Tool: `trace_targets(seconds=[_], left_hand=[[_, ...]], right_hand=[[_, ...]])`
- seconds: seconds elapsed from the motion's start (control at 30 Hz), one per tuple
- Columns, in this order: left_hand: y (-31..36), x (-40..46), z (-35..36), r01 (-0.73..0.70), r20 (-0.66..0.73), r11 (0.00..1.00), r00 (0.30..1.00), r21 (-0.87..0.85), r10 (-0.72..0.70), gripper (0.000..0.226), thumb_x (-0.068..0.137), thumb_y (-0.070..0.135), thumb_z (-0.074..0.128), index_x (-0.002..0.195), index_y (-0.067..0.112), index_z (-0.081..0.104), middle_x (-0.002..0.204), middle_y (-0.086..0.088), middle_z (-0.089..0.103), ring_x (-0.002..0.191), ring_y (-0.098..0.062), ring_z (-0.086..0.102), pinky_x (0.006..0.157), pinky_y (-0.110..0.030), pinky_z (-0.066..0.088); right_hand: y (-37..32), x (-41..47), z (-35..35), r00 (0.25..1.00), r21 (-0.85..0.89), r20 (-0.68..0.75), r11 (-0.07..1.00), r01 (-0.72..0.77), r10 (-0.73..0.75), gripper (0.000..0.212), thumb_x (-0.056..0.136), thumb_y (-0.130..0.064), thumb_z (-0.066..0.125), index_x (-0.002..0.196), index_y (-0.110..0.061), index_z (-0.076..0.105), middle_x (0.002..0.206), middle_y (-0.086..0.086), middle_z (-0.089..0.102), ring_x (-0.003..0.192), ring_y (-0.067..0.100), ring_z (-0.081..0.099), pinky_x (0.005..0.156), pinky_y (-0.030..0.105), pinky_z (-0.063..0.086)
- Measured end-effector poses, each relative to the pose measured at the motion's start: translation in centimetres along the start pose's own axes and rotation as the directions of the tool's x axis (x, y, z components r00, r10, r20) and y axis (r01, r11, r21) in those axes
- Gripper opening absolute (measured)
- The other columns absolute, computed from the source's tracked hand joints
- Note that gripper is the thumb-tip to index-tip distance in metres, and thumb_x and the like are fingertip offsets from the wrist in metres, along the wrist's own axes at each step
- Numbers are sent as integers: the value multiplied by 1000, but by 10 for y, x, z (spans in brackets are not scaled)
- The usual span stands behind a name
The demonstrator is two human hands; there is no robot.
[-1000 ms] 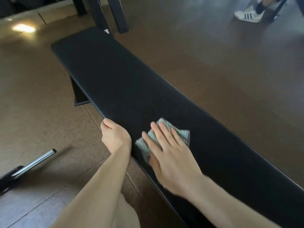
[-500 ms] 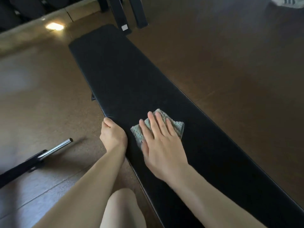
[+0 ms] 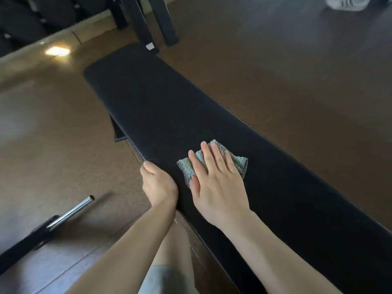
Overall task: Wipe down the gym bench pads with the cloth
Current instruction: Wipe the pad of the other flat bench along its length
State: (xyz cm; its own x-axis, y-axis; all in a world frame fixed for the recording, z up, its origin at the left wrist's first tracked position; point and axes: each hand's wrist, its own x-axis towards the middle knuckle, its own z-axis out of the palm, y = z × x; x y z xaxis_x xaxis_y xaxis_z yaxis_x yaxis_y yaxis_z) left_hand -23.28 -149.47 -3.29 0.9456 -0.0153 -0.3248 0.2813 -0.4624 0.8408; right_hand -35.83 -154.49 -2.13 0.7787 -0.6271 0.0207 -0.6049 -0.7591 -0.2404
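A long black bench pad (image 3: 161,107) runs from the upper left to the lower right. A small grey-green cloth (image 3: 238,161) lies folded on its near-middle part. My right hand (image 3: 216,181) presses flat on the cloth with straight fingers, covering most of it. My left hand (image 3: 158,183) grips the pad's near edge just left of the cloth, its fingers curled under the rim and hidden.
Brown floor surrounds the bench. A chrome bar on a black base (image 3: 70,211) lies on the floor at the lower left. Black frame posts (image 3: 146,24) stand beyond the pad's far end. A white sneaker (image 3: 347,3) shows at the top right. My knee (image 3: 169,262) is below the pad.
My right hand has slid the cloth a little farther along the pad, away from me. The left hand keeps its hold on the edge. The camera has tilted, showing the pad's far end.
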Motion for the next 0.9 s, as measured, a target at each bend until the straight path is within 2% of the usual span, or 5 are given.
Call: trace_targets(seconds=[0.2,0.43,0.6,0.73,0.9], left_hand=[[-3,6,-6,18,166,997,986,-81,-4,47,107,41,18,137,16,44,119,-4,55,102,-27,49,87,-33,31],[19,27,-22,185,355,979,924,-86,-143,45,109,39,23,144,13,33,138,-11,50,116,-30,49,92,-35,30],[63,95,1,279,253,950,938,-142,-238,52,108,42,21,148,12,34,150,-15,46,130,-37,46,96,-38,30],[65,93,10,193,128,970,976,-148,-175,49,107,43,23,136,11,46,134,-19,58,114,-37,55,83,-34,30],[65,93,10,210,120,965,974,-155,-193,47,107,43,24,132,13,49,122,-11,61,92,-27,47,79,-34,31]], right_hand=[[-27,-59,1,992,-99,29,988,-122,125,62,104,-49,31,161,-27,24,169,6,20,156,25,17,126,43,15],[-46,-70,-5,959,-171,158,963,-206,233,64,103,-56,20,163,-36,6,171,-2,3,158,20,1,124,40,3],[-47,8,-6,960,-135,112,961,-243,258,64,101,-55,8,163,-36,5,172,2,0,158,23,-4,128,46,9],[-43,62,-1,958,-137,90,956,-258,272,66,100,-54,5,163,-36,6,172,4,2,158,24,-4,127,42,1],[-48,71,-2,947,-119,83,946,-300,311,66,101,-54,6,163,-32,10,172,5,5,158,25,1,128,46,11]])
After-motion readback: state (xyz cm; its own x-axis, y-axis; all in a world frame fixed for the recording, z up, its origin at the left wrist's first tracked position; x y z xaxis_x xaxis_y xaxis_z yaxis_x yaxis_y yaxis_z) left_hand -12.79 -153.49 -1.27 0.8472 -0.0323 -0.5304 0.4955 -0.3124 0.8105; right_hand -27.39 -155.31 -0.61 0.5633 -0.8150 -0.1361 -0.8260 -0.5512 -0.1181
